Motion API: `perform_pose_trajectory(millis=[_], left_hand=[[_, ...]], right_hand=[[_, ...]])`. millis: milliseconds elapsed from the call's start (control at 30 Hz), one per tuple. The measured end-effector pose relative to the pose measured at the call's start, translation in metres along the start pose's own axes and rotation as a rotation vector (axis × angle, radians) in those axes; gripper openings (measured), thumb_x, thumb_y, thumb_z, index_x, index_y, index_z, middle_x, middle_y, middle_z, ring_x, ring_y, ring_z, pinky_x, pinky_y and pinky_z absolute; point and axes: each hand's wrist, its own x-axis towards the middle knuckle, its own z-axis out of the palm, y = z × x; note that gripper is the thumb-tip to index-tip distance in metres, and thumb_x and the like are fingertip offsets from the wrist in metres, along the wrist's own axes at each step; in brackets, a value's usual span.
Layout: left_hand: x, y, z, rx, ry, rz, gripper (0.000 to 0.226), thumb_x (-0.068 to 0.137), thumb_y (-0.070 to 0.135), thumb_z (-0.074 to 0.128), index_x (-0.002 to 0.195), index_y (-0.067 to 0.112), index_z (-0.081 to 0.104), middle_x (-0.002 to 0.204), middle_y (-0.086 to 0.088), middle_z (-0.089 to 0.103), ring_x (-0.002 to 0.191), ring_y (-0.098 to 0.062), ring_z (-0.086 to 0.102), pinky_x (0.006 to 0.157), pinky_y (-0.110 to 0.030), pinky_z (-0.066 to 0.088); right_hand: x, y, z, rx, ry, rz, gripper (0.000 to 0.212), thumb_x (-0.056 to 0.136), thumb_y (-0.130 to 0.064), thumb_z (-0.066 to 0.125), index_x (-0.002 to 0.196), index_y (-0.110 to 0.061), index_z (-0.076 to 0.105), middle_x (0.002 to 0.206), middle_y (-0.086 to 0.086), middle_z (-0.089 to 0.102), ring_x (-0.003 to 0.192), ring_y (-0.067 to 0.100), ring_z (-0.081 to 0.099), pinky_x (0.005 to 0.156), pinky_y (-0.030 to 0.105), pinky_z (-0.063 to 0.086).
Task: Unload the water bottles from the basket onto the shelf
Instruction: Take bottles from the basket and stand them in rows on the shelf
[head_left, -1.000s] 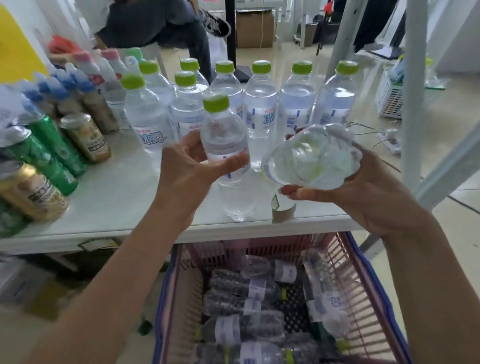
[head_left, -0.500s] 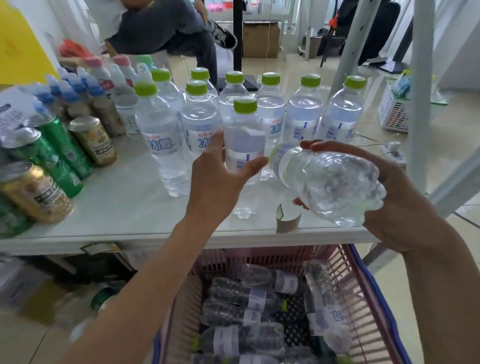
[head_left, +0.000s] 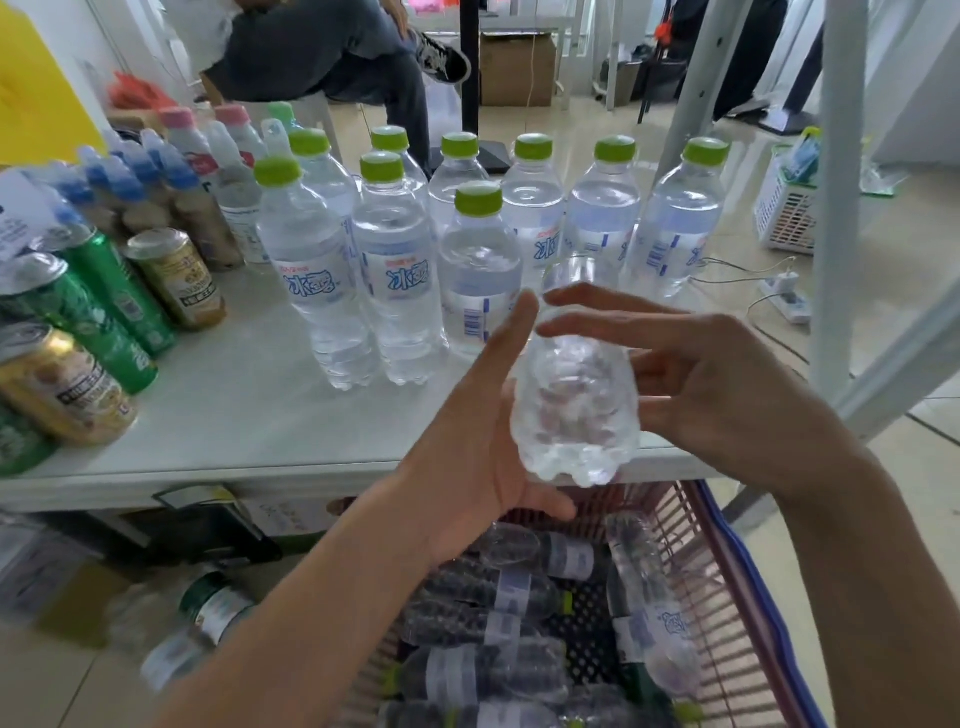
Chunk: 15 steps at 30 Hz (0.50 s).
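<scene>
A clear water bottle (head_left: 576, 410) hangs tilted over the shelf's front edge, base toward me. My right hand (head_left: 722, 384) cradles it from the right, fingers curled loosely over its neck. My left hand (head_left: 478, 436) is flat and open, its palm against the bottle's left side. Just beyond them a green-capped bottle (head_left: 480, 270) stands free on the white shelf (head_left: 234, 415), in front of a row of like bottles (head_left: 389, 275). Below, the pink basket (head_left: 737, 561) holds several bottles lying flat (head_left: 483, 670).
Green and gold cans (head_left: 67, 384) and blue- and pink-capped bottles crowd the shelf's left. A white upright post (head_left: 836, 208) rises at the right. A person sits behind the shelf (head_left: 322, 52). A white crate (head_left: 784, 213) and power strip (head_left: 784, 304) lie on the floor.
My left hand let go of the green-capped bottle, which now stands on the shelf, and came back against the held bottle. My right hand turned that bottle neck-away, closer to upright.
</scene>
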Motion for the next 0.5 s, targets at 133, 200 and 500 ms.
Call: perform_pose_trajectory(millis=[133, 200, 500], left_hand=[[0.005, -0.010, -0.004, -0.059, -0.133, 0.039, 0.033, 0.092, 0.047, 0.068, 0.111, 0.022, 0.079, 0.113, -0.014, 0.075, 0.094, -0.030, 0.075, 0.081, -0.047, 0.061], [0.006, -0.017, -0.007, -0.103, -0.157, 0.026, 0.039, 0.085, 0.043, 0.077, 0.113, 0.016, 0.078, 0.114, -0.016, 0.073, 0.097, -0.032, 0.073, 0.079, -0.047, 0.063], [0.018, -0.015, -0.007, 0.074, -0.091, 0.198, 0.051, 0.094, 0.015, 0.070, 0.142, 0.009, 0.054, 0.132, -0.018, 0.068, 0.114, -0.038, 0.069, 0.096, -0.048, 0.057]], right_hand=[[0.000, -0.011, 0.001, -0.255, -0.099, -0.007, 0.072, 0.082, 0.014, 0.078, 0.134, -0.036, 0.070, 0.153, -0.023, 0.052, 0.123, 0.005, 0.067, 0.087, 0.037, 0.064], [-0.004, -0.010, -0.004, -0.268, -0.137, 0.049, 0.084, 0.086, 0.016, 0.071, 0.143, -0.044, 0.059, 0.150, -0.033, 0.050, 0.113, -0.003, 0.069, 0.086, 0.035, 0.064], [0.006, -0.001, 0.005, -0.155, 0.388, 0.115, 0.092, 0.089, -0.036, 0.079, 0.158, -0.056, 0.022, 0.165, -0.016, 0.036, 0.089, 0.037, 0.079, 0.073, 0.046, 0.067]])
